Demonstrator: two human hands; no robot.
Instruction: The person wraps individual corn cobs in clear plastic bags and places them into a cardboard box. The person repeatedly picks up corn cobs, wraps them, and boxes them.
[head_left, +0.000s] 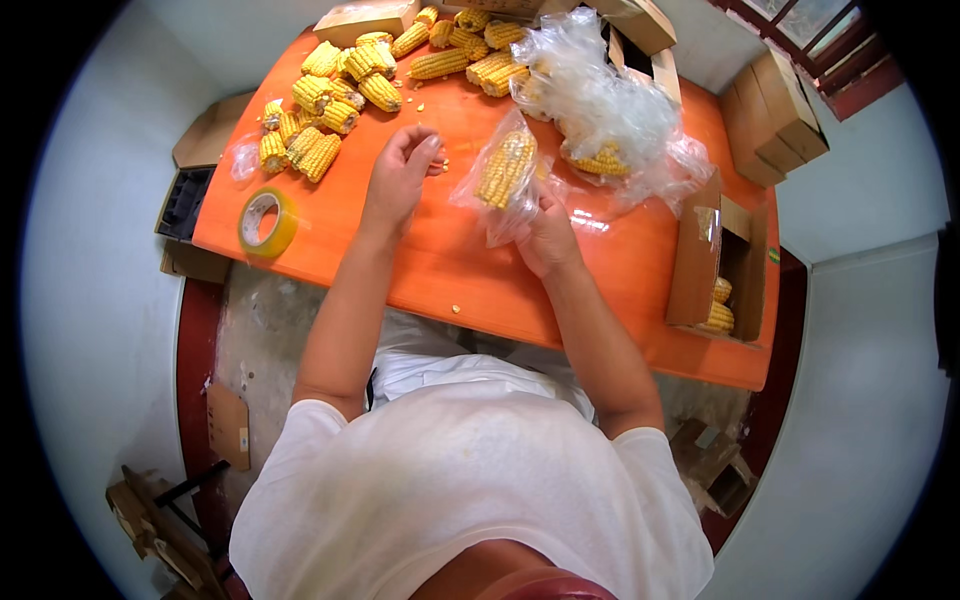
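My right hand (551, 231) grips a clear plastic bag (486, 217) by its lower right side, with a piece of yellow corn cob (507, 171) inside. To the left, my left hand (406, 174) hovers over the orange table (465, 277), its thumb near its curled fingers; I see nothing between them. Loose corn kernels lie beside and beyond it. Cut corn cobs (320, 157) are heaped at the back left, and more cobs (439, 64) lie at the back middle. A pile of clear plastic bags (600, 112) covers some cobs at the back right.
A roll of yellowish packing tape (283, 223) is near the table's left edge. An open cardboard box (694, 262) holding corn stands at the right edge. Other cardboard boxes (367, 21) stand at the back, and more (776, 112) are beyond the right side. Cardboard (227, 426) lies on the floor.
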